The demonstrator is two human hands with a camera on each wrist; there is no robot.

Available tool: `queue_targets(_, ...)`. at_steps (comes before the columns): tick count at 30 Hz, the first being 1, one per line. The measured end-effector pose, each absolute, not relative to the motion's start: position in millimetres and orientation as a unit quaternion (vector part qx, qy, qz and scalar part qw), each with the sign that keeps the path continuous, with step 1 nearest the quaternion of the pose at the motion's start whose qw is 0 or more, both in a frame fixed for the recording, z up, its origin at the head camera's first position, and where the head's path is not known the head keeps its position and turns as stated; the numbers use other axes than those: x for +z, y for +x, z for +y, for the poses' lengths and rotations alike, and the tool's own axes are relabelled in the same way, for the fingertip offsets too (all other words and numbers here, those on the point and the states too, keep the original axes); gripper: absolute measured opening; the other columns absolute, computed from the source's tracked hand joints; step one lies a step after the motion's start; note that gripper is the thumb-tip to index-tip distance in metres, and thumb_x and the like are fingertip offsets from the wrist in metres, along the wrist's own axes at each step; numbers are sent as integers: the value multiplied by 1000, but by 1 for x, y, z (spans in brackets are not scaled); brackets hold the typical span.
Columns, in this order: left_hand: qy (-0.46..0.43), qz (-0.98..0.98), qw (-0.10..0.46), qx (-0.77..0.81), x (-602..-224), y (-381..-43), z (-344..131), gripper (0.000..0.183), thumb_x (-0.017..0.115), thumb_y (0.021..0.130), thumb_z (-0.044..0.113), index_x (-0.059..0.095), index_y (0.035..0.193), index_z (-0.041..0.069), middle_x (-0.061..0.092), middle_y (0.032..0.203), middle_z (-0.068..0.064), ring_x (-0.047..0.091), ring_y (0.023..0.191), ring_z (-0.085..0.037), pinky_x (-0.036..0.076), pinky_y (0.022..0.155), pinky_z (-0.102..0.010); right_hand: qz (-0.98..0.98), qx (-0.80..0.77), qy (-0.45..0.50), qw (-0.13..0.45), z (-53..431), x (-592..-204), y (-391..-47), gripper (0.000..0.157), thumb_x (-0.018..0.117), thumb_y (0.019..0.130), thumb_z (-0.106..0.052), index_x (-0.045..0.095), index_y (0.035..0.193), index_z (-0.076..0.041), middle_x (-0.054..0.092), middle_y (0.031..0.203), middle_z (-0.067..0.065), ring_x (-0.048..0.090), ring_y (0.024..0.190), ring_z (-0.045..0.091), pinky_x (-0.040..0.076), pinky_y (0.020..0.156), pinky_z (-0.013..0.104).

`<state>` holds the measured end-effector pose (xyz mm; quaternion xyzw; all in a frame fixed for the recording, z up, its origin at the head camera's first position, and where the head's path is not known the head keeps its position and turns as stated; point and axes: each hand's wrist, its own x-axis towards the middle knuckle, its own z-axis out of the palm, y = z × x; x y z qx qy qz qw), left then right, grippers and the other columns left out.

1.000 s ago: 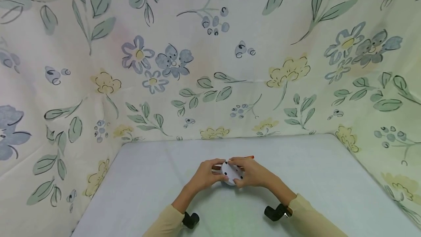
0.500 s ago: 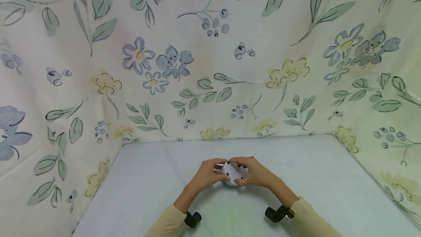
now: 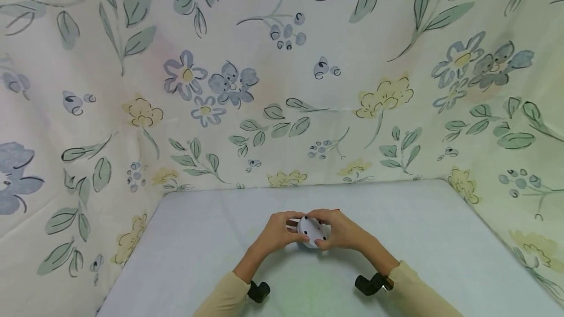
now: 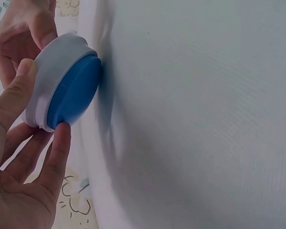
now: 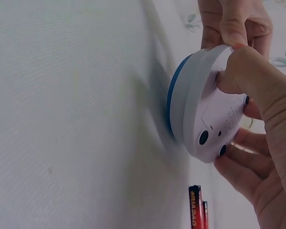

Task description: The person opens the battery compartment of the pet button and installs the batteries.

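Note:
Both hands hold a round white push-button device [image 3: 312, 233] just over the table, its flat underside turned up toward the head camera. A blue domed button [image 4: 78, 90] faces down in the left wrist view. On the underside [image 5: 226, 112] the right wrist view shows black round feet, a cluster of small holes and a panel seam. My left hand [image 3: 278, 231] grips the left rim between thumb and fingers. From the right, my right hand [image 3: 342, 230] grips the opposite edge, its thumb [image 5: 236, 69] lying over the underside near the panel.
Red and black batteries [image 5: 195, 207] lie on the white table [image 3: 198, 258] beyond the right hand. Floral cloth [image 3: 282, 87] hangs behind the table and on both sides. Black wrist cameras [image 3: 372, 284] sit on both forearms.
The device has shifted slightly right and turned a little in the hands. Both hands stay in nearly the same place and keep their hold.

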<state>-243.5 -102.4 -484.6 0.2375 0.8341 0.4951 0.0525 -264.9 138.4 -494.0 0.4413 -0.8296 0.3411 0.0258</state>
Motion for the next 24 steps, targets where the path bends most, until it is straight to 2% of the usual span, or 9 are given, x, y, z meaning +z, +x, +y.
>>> queue_targets(9,245,833,56,492,-484,-245,-104,57,90,79,13,67,130,1,66,129,-12,69,106,-27,57,79,-26,-821,355,447,0,141,-491,-265,58,81,81,-9,61,134,0,62,134,8,61,119,26,52,94,45)
queue_targets(15,238,834,61,494,-487,-245,-107,59,89,81,16,65,133,1,65,130,-11,69,106,-27,57,80,-29,-834,348,427,-24,146,-494,-261,67,83,87,-29,57,143,-4,51,148,15,48,135,30,44,103,52)
queue_targets(20,229,831,62,503,-489,-246,-107,59,88,82,18,65,133,0,65,130,-11,69,106,-28,57,82,-32,-831,363,420,-15,147,-500,-262,75,86,79,-39,60,142,-7,48,151,17,42,140,34,39,106,55)
queue_targets(24,229,829,63,506,-490,-246,-108,60,89,82,18,64,133,-2,65,131,-12,68,107,-29,57,82,-34,-831,373,413,-11,147,-502,-263,68,88,77,-38,65,136,-11,50,149,16,43,139,32,40,106,54)
